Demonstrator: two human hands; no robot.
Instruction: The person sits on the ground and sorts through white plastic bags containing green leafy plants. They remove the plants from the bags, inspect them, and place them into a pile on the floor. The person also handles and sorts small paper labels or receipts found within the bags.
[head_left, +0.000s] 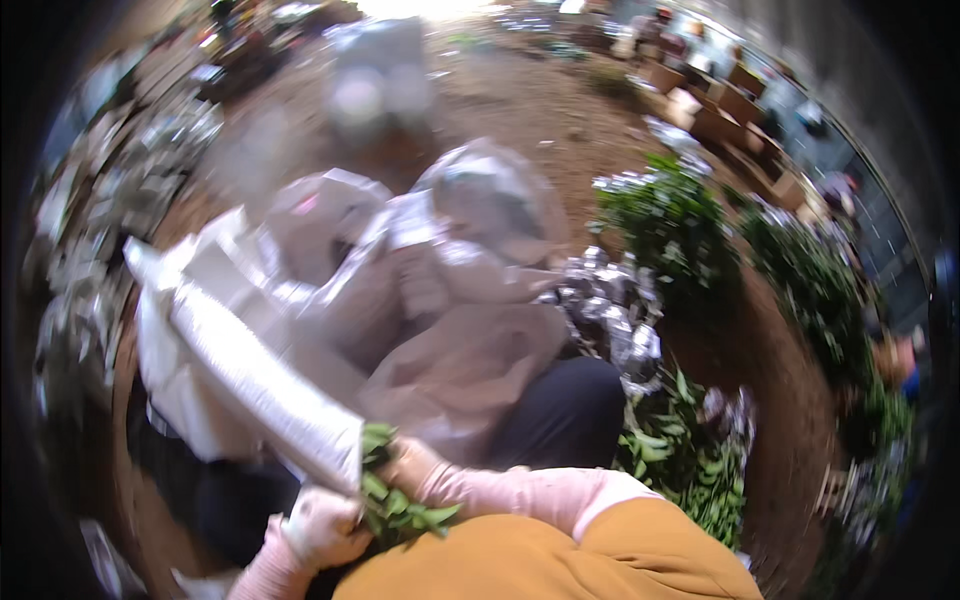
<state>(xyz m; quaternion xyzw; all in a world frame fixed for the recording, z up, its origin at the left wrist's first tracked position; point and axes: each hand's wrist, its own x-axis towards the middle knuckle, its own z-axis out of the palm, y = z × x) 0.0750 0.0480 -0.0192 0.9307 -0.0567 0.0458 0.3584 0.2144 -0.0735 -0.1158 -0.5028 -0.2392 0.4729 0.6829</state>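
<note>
A long silver foil sleeve (262, 382) slants from my lap up to the left, over pale sheeting. Green leafy stems (401, 510) poke out at its near end. My left hand (326, 523) has its fingers closed around the sleeve's lower corner, beside the leaves. On the other side of that end, my right hand (409, 466) is closed on the leafy bunch, its fingers partly hidden by leaves. Crumpled translucent plastic sheeting (465, 360) spreads over and before my dark-clad knees (566, 412).
Foil-wrapped bundles (611, 307) and leafy plants (705, 465) lie close on my right, with a bushy plant pile (667, 217) beyond. Cardboard boxes (720, 112) stand at the far right. Silver bundles (82, 315) line the left. A blurred wrapped block (382, 75) stands ahead on bare soil (517, 97).
</note>
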